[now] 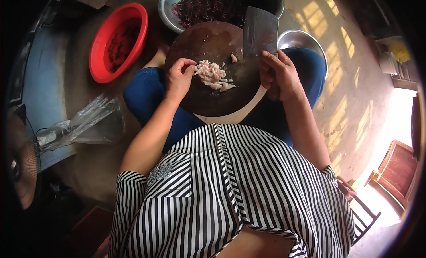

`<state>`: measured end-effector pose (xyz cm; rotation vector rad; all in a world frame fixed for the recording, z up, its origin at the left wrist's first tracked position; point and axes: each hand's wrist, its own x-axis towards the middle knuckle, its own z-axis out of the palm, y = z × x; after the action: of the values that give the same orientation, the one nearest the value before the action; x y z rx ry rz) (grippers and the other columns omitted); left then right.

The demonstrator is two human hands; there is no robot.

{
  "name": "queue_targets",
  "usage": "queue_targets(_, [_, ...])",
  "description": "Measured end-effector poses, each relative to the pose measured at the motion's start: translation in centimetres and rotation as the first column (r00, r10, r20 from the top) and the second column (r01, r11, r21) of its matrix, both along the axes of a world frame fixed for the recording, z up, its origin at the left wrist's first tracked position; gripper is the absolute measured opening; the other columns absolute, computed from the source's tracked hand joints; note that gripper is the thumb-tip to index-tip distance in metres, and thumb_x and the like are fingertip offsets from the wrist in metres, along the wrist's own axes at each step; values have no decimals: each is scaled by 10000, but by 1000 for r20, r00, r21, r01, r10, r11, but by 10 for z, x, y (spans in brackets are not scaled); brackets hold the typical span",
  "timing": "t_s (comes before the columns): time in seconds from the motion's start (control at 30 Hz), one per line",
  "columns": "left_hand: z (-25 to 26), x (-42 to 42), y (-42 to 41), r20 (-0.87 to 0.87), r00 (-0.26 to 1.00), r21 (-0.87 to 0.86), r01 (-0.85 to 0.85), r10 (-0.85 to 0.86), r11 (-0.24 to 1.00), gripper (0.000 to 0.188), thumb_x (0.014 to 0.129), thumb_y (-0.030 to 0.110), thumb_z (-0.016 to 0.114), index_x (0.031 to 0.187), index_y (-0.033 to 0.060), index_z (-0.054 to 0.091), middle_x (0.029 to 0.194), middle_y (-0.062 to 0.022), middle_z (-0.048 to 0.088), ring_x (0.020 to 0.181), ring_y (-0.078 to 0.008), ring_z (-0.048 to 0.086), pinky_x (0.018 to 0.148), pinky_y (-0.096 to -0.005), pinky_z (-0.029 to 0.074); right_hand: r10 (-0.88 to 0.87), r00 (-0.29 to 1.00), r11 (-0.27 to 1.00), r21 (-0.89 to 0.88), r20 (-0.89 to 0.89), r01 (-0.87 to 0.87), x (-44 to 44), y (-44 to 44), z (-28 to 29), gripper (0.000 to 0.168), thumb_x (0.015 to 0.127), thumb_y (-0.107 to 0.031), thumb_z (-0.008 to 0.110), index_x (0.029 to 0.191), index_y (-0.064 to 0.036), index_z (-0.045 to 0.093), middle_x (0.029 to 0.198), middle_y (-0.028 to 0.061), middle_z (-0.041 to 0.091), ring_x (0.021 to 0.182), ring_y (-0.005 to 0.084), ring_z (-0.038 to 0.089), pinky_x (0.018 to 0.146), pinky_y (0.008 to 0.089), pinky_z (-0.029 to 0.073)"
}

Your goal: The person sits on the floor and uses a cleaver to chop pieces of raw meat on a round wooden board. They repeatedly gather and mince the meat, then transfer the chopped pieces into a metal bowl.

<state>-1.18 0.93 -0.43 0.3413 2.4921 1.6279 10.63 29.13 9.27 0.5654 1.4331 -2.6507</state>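
Observation:
A round wooden chopping board (206,41) lies before me, between my knees. Near its middle is a heap of pale, fatty chopped meat (210,74), with a separate pinkish meat piece (233,58) to the upper right. My left hand (179,78) touches the heap's left edge, thumb and fingertips drawn together; whether a bit of meat is between them I cannot tell. Over the board's right side, my right hand (282,73) grips a cleaver (260,31) by its handle, mostly covered by the fingers. The broad dark blade points away from me, raised above the board's far right rim.
Beyond the board stands a large metal basin (166,11) of dark red crayfish-like contents. A red plastic basin (96,63) with dark pieces is at left, a metal bowl (301,36) behind my right knee. A clear plastic bag (96,121) and a fan (23,164) are at left.

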Motion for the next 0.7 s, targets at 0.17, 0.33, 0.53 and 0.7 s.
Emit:
queue_targets(0.17, [37, -3, 22, -403, 864, -308, 184, -303, 934, 132, 822, 15, 664, 946, 62, 667, 882, -60, 687, 821, -203, 649, 749, -307, 509, 35, 997, 984, 177, -62, -23, -29, 12, 13, 210, 973, -233, 606, 890, -96, 471, 728, 15, 505, 509, 99, 439, 431, 251, 368])
queue_targets(0.33, [16, -12, 74, -573, 626, -521, 220, -529, 825, 262, 746, 55, 684, 967, 178, 617, 903, -11, 628, 859, -268, 584, 790, -407, 445, 63, 998, 991, 120, 6, -63, -66, 20, 9, 170, 939, -202, 640, 927, -97, 506, 726, 6, 520, 540, 96, 474, 452, 270, 403])
queue_targets(0.53, [-1, -29, 115, -443, 557, -599, 400, -703, 694, 175, 782, 65, 675, 925, 147, 618, 895, -17, 560, 851, -252, 561, 759, -386, 429, 62, 993, 993, 94, 102, -72, -104, 26, 0, 184, 920, -179, 656, 925, -65, 512, 709, 36, 530, 538, 111, 504, 442, 262, 424])
queue_targets(0.7, [8, -43, 119, 182, 913, -95, 387, -366, 917, 135, 899, 178, 689, 1011, 111, 654, 901, -20, 655, 773, -150, 612, 715, -288, 466, 131, 975, 983, 102, 177, -151, -137, 41, -4, 197, 969, -215, 607, 898, -93, 469, 699, -3, 470, 499, 79, 428, 414, 241, 362])
